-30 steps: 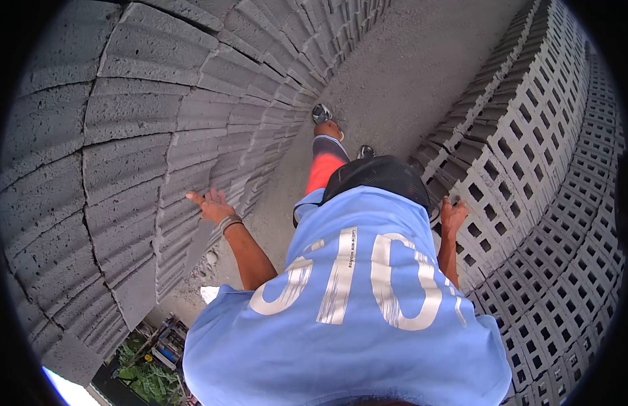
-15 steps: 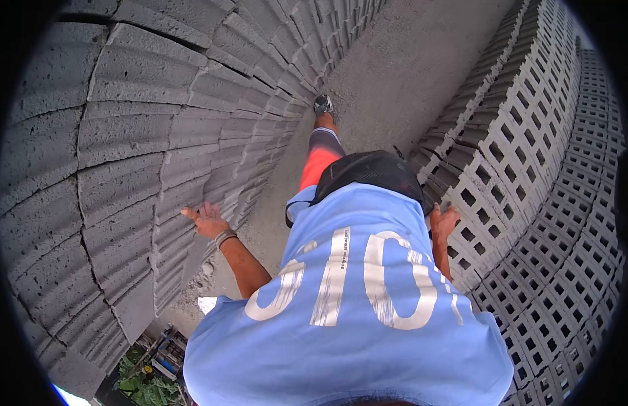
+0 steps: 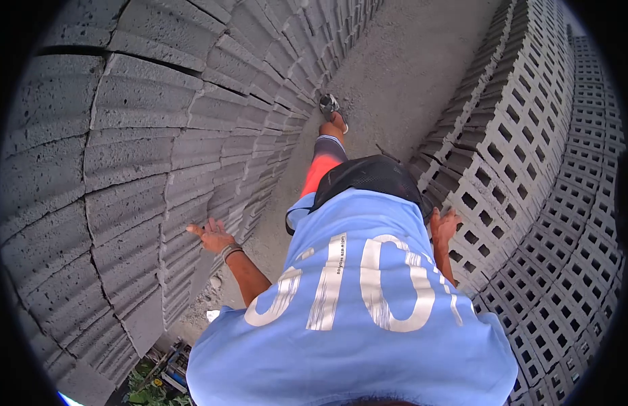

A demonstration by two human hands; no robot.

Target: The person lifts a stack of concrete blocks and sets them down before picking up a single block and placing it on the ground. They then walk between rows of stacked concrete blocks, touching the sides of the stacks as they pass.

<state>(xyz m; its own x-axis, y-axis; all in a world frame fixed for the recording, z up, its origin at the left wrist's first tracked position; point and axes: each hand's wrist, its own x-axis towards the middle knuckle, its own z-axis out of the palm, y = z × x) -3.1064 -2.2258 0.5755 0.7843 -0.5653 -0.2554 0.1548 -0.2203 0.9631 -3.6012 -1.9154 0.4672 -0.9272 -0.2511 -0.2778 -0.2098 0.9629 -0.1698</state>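
On the left, my left hand has its fingers spread, right at the face of a tall wall of grey concrete blocks. A band circles that wrist. Nothing shows between its fingers. My right hand is beside the near corner of a stack of hollow concrete blocks, thumb and fingers apart. It overlaps the blocks' edge in this view and holds nothing visible. Between the two rows is my body, in a light blue shirt with white print, a black waist bag and a shoe ahead.
A dusty grey path runs ahead between the block rows. Further right stand more hollow blocks, holes facing up. Small rubble lies at the foot of the left wall, with green plants at the lower left.
The view has shifted slightly, and the left wall and both hands sit a little differently in it. My visible foot appears a bit further right. Both hands keep nearly the same pose.
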